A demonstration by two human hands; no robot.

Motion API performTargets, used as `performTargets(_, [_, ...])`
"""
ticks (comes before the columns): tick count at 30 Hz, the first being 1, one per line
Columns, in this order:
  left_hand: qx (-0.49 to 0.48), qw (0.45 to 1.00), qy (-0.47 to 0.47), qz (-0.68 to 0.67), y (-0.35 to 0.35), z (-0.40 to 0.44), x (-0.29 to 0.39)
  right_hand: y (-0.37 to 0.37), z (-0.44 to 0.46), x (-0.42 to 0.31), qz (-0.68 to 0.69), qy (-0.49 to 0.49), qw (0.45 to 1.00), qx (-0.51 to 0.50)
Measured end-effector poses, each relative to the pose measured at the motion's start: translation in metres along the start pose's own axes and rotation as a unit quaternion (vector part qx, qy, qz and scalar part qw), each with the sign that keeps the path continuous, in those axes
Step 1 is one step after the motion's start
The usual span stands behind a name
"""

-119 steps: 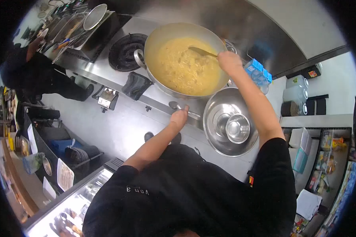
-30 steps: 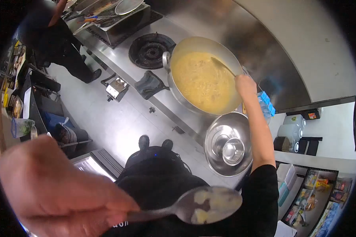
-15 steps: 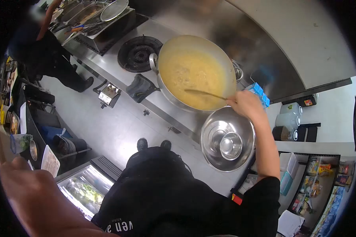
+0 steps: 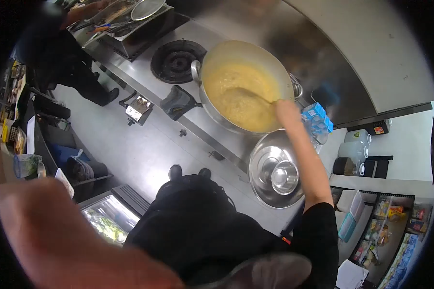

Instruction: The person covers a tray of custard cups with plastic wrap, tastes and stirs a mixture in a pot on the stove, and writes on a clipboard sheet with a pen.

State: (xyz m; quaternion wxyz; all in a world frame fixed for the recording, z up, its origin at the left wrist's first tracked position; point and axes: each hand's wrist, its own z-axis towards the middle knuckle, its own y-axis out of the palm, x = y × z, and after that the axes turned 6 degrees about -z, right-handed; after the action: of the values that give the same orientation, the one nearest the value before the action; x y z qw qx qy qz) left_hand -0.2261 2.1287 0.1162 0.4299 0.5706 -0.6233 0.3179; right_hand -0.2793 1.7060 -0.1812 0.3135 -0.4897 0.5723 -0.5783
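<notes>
Head view: the person's right hand (image 4: 289, 114) is closed round the handle of a long stirring utensil (image 4: 255, 95), whose head dips into the yellow food (image 4: 246, 111) in a big round pan (image 4: 222, 120). That utensil lies aslant, its long axis running mostly crosswise over the pan, working end pointing to the person's left and slightly away from the body. Up close, big and blurred, the left hand (image 4: 58, 221) is pinched on a metal spoon (image 4: 275, 270) in front of the dark clothing; the spoon's long axis goes nearly side to side, bowl pointing to the right and a touch upward in the view. Its handle is mostly cut off by the lower edge. The hands are well apart. The pan sits on the steel bench (image 4: 152, 94), its loop handle (image 4: 195, 71) facing left towards a black burner (image 4: 178, 61). Just beside it, nearer the body, is a wide metal bowl (image 4: 263, 185) with a smaller bowl (image 4: 284, 178) inside.
</notes>
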Motion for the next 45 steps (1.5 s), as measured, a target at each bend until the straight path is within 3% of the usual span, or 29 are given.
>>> performTargets(2, [-0.028, 0.996, -0.008, -0.080, -0.003, -0.002, -0.011, -0.001, 0.013, 0.024, 0.013, 0.018, 0.999, 0.026])
performTargets(3, [0.003, 0.996, -0.006, -0.093, -0.004, -0.001, -0.009, -0.002, 0.017, 0.034, 0.016, 0.017, 0.999, 0.024])
performTargets(4, [0.097, 0.994, -0.042, -0.029, -0.004, 0.000, 0.000, -0.008, 0.020, 0.034, 0.021, 0.014, 0.999, 0.026])
performTargets(5, [0.180, 0.981, -0.051, -0.051, 0.000, 0.003, -0.002, -0.017, 0.023, 0.035, 0.017, 0.054, 0.998, 0.019])
performTargets(6, [0.181, 0.981, -0.052, -0.047, 0.002, 0.005, -0.011, -0.023, 0.028, 0.039, 0.013, 0.096, 0.995, 0.010])
performTargets(8, [0.298, 0.947, -0.003, -0.118, 0.003, 0.006, -0.039, 0.025, 0.066, 0.055, 0.018, 0.092, 0.995, 0.013])
performTargets(10, [0.308, 0.942, 0.021, -0.131, -0.001, 0.009, -0.056, 0.059, 0.096, 0.055, 0.046, 0.061, 0.997, 0.013])
performTargets(15, [0.343, 0.930, 0.042, -0.127, -0.009, 0.011, -0.076, 0.055, 0.102, -0.006, 0.114, -0.053, 0.992, -0.011])
performTargets(21, [0.360, 0.924, 0.063, -0.110, -0.014, 0.011, -0.084, -0.022, 0.021, -0.037, 0.079, -0.130, 0.987, -0.059])
performTargets(24, [0.379, 0.917, 0.056, -0.107, -0.017, 0.009, -0.088, -0.091, -0.032, -0.034, 0.033, -0.105, 0.987, -0.117])
performTargets(27, [0.382, 0.914, 0.068, -0.117, -0.022, 0.008, -0.096, -0.103, -0.072, -0.036, -0.021, -0.080, 0.990, -0.114])
performTargets(34, [0.377, 0.918, 0.073, -0.099, -0.025, 0.012, -0.100, 0.001, -0.015, -0.018, -0.033, 0.004, 0.998, -0.053])
performTargets(37, [0.380, 0.918, 0.073, -0.092, -0.026, 0.014, -0.097, -0.004, 0.002, 0.000, -0.033, 0.027, 0.999, 0.008])
performTargets(40, [0.396, 0.912, 0.066, -0.090, -0.028, 0.010, -0.101, -0.044, -0.026, 0.005, -0.044, -0.034, 0.997, 0.047])
performTargets(42, [0.396, 0.912, 0.067, -0.090, -0.030, 0.009, -0.103, -0.065, -0.053, 0.000, -0.080, -0.008, 0.996, -0.050])
performTargets(45, [0.401, 0.910, 0.047, -0.096, -0.030, 0.006, -0.103, -0.049, -0.057, -0.001, -0.111, 0.024, 0.990, -0.082])
